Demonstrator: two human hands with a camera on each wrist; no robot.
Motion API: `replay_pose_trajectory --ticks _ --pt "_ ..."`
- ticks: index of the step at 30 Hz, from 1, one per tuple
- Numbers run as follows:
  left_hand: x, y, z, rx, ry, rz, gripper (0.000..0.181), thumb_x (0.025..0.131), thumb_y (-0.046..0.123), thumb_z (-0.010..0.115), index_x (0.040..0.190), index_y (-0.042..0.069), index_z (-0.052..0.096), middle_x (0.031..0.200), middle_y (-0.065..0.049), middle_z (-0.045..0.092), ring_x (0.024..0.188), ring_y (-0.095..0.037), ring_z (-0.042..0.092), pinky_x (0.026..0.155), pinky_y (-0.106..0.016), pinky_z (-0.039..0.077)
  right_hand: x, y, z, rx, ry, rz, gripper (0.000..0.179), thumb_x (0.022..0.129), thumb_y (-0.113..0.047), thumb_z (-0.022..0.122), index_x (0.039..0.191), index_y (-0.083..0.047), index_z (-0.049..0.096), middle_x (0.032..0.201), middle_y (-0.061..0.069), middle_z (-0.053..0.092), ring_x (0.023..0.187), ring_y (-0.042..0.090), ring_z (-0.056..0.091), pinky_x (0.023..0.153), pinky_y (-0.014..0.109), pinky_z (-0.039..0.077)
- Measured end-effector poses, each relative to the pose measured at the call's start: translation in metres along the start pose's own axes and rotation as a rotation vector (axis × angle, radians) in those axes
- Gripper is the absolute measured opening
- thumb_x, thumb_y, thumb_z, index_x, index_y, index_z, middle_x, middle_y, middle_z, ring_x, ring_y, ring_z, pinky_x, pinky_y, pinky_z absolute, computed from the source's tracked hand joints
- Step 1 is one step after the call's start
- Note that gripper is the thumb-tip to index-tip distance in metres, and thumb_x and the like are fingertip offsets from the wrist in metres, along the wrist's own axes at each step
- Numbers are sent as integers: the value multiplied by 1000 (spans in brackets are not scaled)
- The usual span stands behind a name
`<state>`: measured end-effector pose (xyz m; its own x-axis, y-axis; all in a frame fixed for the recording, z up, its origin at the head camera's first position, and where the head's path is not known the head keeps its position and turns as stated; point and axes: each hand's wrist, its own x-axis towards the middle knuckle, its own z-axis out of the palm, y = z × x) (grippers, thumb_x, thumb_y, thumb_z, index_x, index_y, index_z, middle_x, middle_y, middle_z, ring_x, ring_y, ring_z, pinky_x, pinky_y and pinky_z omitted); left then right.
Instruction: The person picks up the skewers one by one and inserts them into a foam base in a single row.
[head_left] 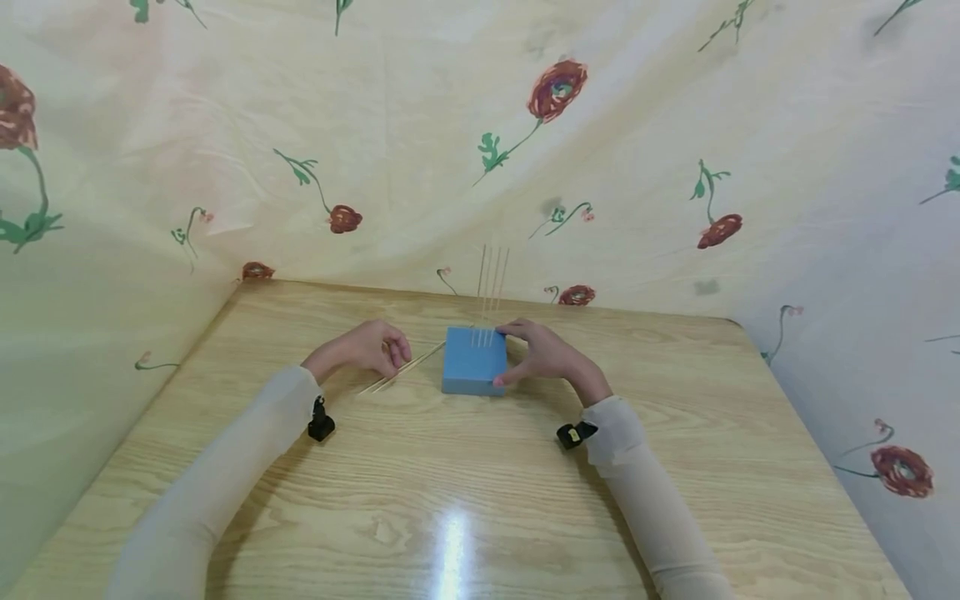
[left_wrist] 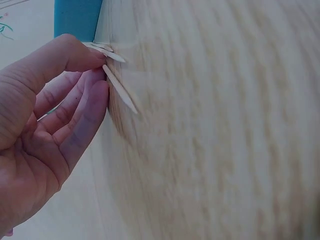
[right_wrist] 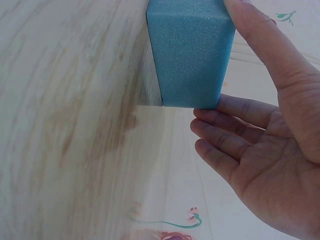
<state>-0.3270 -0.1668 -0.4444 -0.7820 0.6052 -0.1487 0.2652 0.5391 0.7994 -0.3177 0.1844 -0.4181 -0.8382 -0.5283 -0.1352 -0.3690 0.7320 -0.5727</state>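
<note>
A blue foam block [head_left: 474, 360] sits flat on the table, with several thin wooden skewers [head_left: 494, 283] standing upright near its back edge. My right hand [head_left: 551, 354] grips the block's right side, thumb at the near corner and fingers at the far one. The right wrist view shows the thumb on top of the block [right_wrist: 192, 57] and the other fingers at its far end. Left of the block, several loose skewers [head_left: 384, 383] lie slanted on the wood. There my left hand [head_left: 371, 346] pinches a skewer [left_wrist: 121, 91], its pointed end sticking out past the fingertips.
The wood-grain table [head_left: 390, 517] runs back to a flowered cloth [head_left: 420, 167] hanging behind and along both sides. A small black camera is strapped to each wrist.
</note>
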Motion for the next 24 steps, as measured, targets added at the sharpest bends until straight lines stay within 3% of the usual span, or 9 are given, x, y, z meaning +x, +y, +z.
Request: replay_pose_trajectory --ticks 11,24 --pt "-4 -1 0 10 73 -22 24 72 -6 73 95 -2 72 86 -12 71 77 -15 64 69 -23 53 -2 0 0 0 1 -1 103 71 -45 93 154 -7 44 155 18 45 144 39 42 116 57 40" --pt "-14 -13 -6 -4 103 -23 28 76 -4 72 104 -4 74 94 -13 74 82 -12 66 76 -23 55 -3 0 0 7 11 8 104 69 -46 94 153 -8 45 154 18 46 144 39 43 116 57 39"
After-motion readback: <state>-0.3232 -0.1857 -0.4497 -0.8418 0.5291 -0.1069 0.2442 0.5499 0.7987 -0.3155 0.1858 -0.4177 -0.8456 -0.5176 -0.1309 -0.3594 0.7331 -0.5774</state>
